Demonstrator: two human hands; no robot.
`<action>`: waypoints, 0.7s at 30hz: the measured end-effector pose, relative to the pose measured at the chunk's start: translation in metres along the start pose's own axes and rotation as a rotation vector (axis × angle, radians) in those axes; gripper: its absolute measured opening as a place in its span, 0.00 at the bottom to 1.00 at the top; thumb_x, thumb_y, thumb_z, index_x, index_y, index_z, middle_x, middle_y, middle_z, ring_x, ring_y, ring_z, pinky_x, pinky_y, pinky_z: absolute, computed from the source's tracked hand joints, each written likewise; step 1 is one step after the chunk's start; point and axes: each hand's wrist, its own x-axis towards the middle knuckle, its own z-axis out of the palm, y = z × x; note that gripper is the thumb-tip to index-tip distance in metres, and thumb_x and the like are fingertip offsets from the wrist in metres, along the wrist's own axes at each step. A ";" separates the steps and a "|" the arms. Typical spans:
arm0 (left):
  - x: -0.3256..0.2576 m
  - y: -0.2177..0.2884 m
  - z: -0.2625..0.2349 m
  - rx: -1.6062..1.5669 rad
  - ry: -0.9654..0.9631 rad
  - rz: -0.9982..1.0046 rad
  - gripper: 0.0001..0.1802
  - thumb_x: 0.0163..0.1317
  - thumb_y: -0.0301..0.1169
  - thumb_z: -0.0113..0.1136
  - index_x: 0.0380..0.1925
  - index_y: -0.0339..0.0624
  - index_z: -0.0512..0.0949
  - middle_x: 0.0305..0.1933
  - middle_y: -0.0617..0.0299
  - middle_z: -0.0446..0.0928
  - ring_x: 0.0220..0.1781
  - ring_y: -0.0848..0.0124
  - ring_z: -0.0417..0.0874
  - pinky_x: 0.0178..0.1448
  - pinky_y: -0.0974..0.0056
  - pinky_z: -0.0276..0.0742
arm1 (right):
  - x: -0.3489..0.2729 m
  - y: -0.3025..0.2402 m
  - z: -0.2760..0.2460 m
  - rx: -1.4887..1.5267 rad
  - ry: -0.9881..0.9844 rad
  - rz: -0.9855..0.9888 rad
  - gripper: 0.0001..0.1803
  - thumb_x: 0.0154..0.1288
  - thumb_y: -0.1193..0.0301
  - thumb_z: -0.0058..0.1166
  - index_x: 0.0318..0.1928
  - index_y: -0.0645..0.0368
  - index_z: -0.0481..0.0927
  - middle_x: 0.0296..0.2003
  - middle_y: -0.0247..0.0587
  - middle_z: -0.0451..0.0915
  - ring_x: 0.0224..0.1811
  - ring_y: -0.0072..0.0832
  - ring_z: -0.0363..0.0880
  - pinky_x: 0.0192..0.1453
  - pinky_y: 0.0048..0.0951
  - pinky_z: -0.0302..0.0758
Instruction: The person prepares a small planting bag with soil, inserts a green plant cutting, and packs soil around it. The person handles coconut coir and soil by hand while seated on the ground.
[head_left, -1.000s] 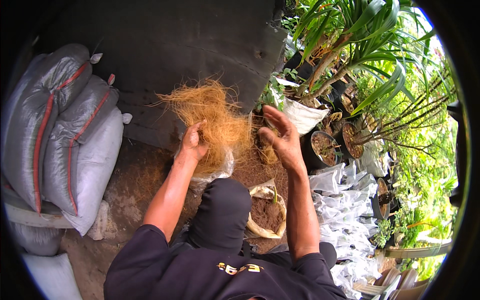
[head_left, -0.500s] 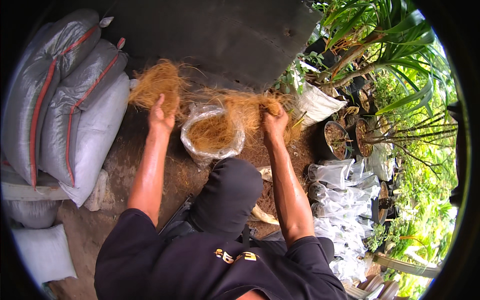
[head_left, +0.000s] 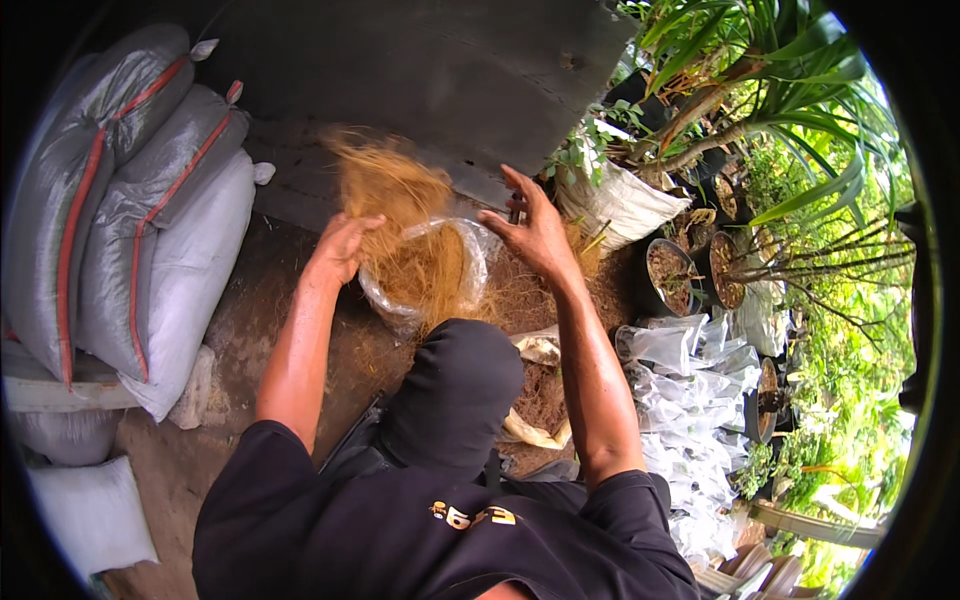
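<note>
A clear plastic bag (head_left: 478, 268) stands open before my knee, stuffed with loose brown coconut fibre (head_left: 425, 268). At its left side my left hand (head_left: 340, 248) has its fingers against a shaggy clump of the same fibre (head_left: 395, 190), which rises above the bag's mouth and is smeared by motion. The fingers partly vanish into the strands, and the clump seems held there. To the right of the bag, my right hand (head_left: 532, 228) is raised with thumb and fingers spread, holding nothing.
Grey sacks with red stripes (head_left: 75, 240) and a white sack (head_left: 200, 280) are piled at the left. Many clear plastic bags (head_left: 690, 420) stand at the right, beside potted plants (head_left: 670, 275). A dark sheet (head_left: 420, 70) lies beyond the bag.
My left hand and its clump have moved right, over the bag. The right hand has let go of its fibre and opened; the fibre that stretched toward it now lies at the bag.
</note>
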 end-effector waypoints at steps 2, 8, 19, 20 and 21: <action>0.004 -0.003 0.032 0.257 -0.116 -0.040 0.28 0.55 0.31 0.71 0.55 0.38 0.73 0.60 0.55 0.74 0.62 0.65 0.75 0.68 0.54 0.69 | 0.003 -0.006 0.011 0.209 -0.110 -0.064 0.51 0.58 0.58 0.70 0.75 0.48 0.52 0.72 0.59 0.55 0.69 0.50 0.65 0.63 0.43 0.77; -0.008 0.000 0.082 -0.101 -0.164 0.015 0.39 0.56 0.33 0.72 0.66 0.43 0.64 0.62 0.58 0.72 0.66 0.64 0.71 0.69 0.44 0.67 | 0.003 0.001 0.031 0.912 0.168 0.328 0.13 0.67 0.74 0.60 0.49 0.66 0.82 0.38 0.36 0.84 0.35 0.19 0.78 0.41 0.27 0.76; -0.001 -0.015 0.067 0.002 0.101 0.092 0.30 0.55 0.28 0.72 0.58 0.38 0.72 0.58 0.53 0.76 0.62 0.63 0.76 0.61 0.45 0.78 | -0.002 0.034 0.037 0.484 -0.233 0.039 0.19 0.62 0.71 0.65 0.53 0.63 0.81 0.47 0.45 0.83 0.46 0.30 0.82 0.49 0.35 0.78; -0.001 -0.010 0.052 -0.042 0.178 0.124 0.23 0.55 0.28 0.72 0.51 0.37 0.78 0.52 0.52 0.79 0.57 0.63 0.80 0.61 0.46 0.79 | -0.001 0.041 0.041 0.400 -0.079 0.128 0.26 0.59 0.71 0.67 0.58 0.62 0.77 0.54 0.48 0.80 0.52 0.34 0.81 0.53 0.37 0.79; -0.003 -0.007 0.039 -0.075 0.286 0.089 0.21 0.55 0.27 0.71 0.50 0.37 0.78 0.50 0.54 0.80 0.54 0.64 0.82 0.59 0.49 0.81 | -0.001 0.049 0.043 0.222 -0.023 0.159 0.34 0.57 0.73 0.68 0.65 0.57 0.70 0.55 0.53 0.78 0.54 0.39 0.80 0.55 0.39 0.79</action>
